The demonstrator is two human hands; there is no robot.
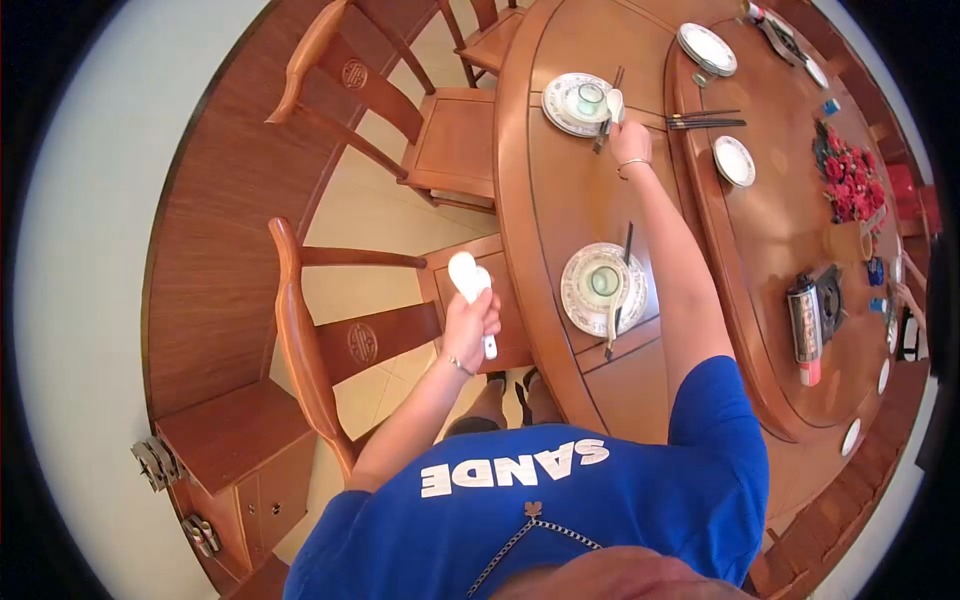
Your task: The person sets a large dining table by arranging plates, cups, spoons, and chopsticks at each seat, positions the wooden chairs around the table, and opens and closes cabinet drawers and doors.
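White spoons (464, 272) are held in my left hand (469, 322), its fingers wrapped round them, over the seat of a chair. My right hand (630, 144) reaches out to the far place setting, its fingers closed on the handle of a white spoon (615, 103). That spoon lies at the right side of a patterned plate (560, 112), next to a small glass (590, 93) and dark chopsticks (602, 139). Nearer to me, another patterned plate (578, 309) bears a glass bowl (604, 281), with a spoon (613, 318) and chopsticks (629, 240) across its right side.
On the raised round turntable (755, 262) stand stacked plates (707, 48), chopsticks (705, 122), a small plate (734, 161), red flowers (850, 182) and a gas can (804, 325) by a dark stove. Wooden chairs (465, 130) line the left side. Another person's hand (909, 300) shows at far right.
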